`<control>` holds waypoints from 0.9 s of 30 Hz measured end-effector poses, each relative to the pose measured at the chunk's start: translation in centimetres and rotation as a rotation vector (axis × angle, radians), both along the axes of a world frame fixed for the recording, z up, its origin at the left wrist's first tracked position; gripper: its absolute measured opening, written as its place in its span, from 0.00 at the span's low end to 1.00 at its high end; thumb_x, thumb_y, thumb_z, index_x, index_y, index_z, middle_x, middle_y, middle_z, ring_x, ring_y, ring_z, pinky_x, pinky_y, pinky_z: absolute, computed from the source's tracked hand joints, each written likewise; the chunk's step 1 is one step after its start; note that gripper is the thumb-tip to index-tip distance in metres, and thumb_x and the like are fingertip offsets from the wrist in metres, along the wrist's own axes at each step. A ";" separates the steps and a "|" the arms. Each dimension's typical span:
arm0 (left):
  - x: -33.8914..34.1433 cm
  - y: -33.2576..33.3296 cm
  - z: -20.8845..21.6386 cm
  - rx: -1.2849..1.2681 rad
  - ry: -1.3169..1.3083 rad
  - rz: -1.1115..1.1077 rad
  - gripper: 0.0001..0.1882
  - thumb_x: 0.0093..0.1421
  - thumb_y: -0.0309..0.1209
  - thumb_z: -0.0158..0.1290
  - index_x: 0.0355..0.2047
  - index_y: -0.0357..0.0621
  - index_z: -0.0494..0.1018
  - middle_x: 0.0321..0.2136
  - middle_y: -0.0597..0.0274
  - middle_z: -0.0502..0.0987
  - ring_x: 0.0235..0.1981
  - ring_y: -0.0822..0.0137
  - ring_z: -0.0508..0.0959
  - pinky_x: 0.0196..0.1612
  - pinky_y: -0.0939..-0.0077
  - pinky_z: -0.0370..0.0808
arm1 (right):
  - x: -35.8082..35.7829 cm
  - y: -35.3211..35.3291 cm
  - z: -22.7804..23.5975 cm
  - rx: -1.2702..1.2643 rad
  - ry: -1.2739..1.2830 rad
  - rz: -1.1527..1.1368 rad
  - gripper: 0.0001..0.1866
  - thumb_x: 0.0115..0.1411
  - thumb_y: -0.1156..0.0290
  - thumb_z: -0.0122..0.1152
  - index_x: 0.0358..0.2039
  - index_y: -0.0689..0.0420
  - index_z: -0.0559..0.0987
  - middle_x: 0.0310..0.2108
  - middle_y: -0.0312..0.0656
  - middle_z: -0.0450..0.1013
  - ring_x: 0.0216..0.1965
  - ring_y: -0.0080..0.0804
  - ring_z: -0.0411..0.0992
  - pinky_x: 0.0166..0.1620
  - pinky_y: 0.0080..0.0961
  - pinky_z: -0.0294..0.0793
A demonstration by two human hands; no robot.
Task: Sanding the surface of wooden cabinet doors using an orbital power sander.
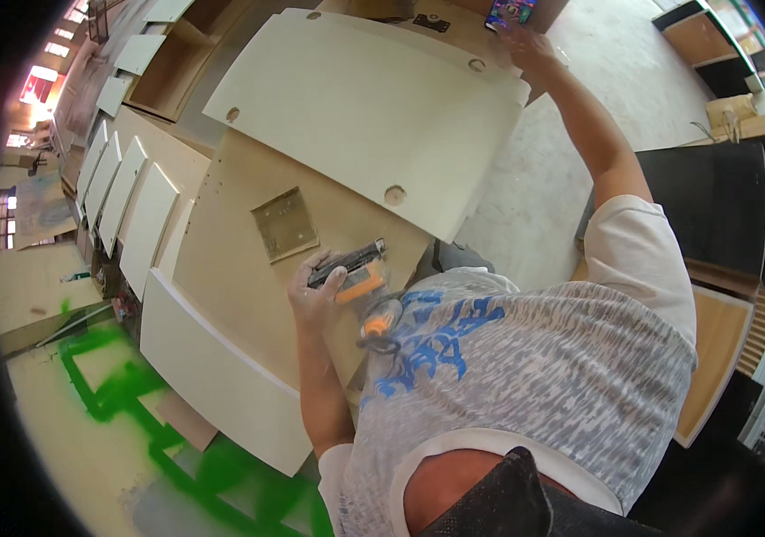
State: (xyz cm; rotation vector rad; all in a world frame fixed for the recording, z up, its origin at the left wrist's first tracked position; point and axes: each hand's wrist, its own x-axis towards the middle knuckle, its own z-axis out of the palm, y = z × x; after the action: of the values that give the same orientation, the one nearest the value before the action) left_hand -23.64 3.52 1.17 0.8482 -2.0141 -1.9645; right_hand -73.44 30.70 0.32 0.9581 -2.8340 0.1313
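Note:
My left hand (312,291) is closed around a black-and-orange hand tool (357,270), perhaps a sander; its exact kind is unclear. It is held in front of my shirt, above the near edge of a plain wooden board (230,192). Dark cord loops and another orange piece (380,322) hang beside the tool. Stretched far forward, my right hand (525,46) is at a phone (509,13) with a lit, colourful screen; its fingers are partly blurred. Between my arms lies a large white panel (364,107) with round holes near its corners. A square brownish sheet (286,224) rests on the wooden board.
Several white panels (132,192) lean in a row at left, beside an open wooden box (167,76). A curved white panel (212,358) lies near my left forearm. Green paint marks (132,385) cover the lower-left floor. Black panels (705,206) stand at right.

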 end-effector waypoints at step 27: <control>-2.1 1.0 -0.4 -0.001 0.112 0.025 0.13 0.55 0.36 0.57 0.29 0.36 0.73 0.25 0.62 0.75 0.29 0.73 0.73 0.35 0.81 0.69 | 44.8 -7.6 4.0 -0.440 -0.795 0.354 0.60 0.34 0.64 0.76 0.62 0.59 0.46 0.54 0.58 0.58 0.55 0.52 0.62 0.54 0.32 0.66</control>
State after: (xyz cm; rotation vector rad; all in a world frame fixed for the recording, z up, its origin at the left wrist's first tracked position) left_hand -25.72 4.51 0.76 0.7428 -1.9327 -1.9509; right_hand -28.63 23.13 4.34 1.5268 -2.9715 1.3867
